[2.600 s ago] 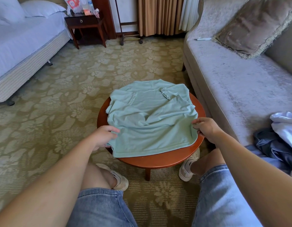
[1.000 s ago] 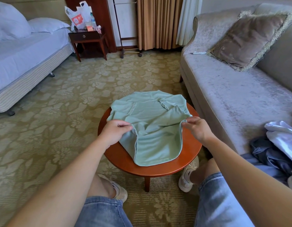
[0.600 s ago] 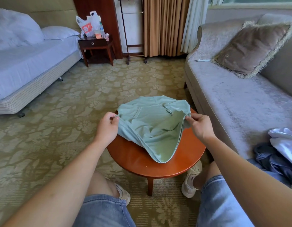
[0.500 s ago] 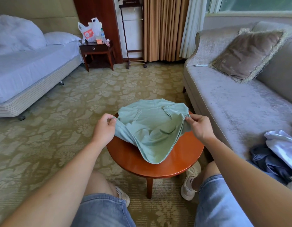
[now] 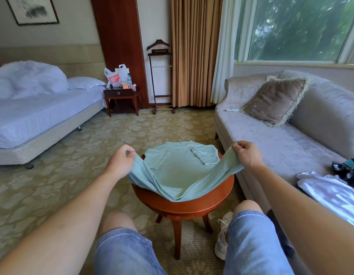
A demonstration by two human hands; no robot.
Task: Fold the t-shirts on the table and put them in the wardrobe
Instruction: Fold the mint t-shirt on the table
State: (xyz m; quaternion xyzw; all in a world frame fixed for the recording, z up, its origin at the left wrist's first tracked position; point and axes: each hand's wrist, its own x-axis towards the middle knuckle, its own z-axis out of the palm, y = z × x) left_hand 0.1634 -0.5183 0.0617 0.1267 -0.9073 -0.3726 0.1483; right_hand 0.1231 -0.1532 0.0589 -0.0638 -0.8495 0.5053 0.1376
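Here, two hands (image 5: 120,162) (image 5: 248,155) pinch one t-shirt (image 5: 178,171).

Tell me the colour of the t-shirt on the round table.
The t-shirt is pale mint green, clearest in the head view.

Open patterned carpet (image 5: 59,175) left of left hand (image 5: 120,162); grey velvet sofa (image 5: 281,143) near right hand (image 5: 248,155); pale-green t-shirt (image 5: 178,173) sags between.
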